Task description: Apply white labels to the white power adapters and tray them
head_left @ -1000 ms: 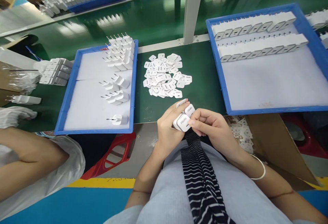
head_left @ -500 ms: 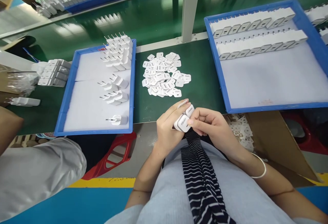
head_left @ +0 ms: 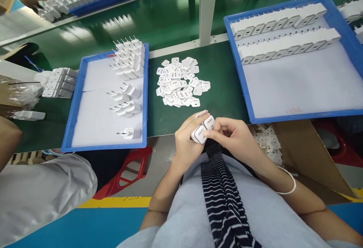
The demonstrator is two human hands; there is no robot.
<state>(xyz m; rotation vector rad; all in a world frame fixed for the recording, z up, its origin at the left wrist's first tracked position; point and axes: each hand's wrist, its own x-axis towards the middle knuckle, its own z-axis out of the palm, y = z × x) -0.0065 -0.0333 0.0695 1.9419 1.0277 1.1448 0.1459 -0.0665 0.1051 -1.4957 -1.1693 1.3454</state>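
Small white plastic charger blocks (head_left: 203,129), printed faces up, are sitting clasped between both hands at the near edge of the green counter (head_left: 224,85). Left hand (head_left: 185,140) is wrapping them from the side; right hand (head_left: 234,138) is pinching the nearest one. Just beyond is lying a heap of loose white printed cover plates (head_left: 180,82). Left blue foam-lined tray (head_left: 109,100) is carrying pronged white plugs; right blue tray (head_left: 297,59) is holding two rows.

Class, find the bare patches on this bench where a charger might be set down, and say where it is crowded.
Free: the right tray foam below its two charger rows, and the left tray foam's left side. Crowded: the pile of labels between the trays.
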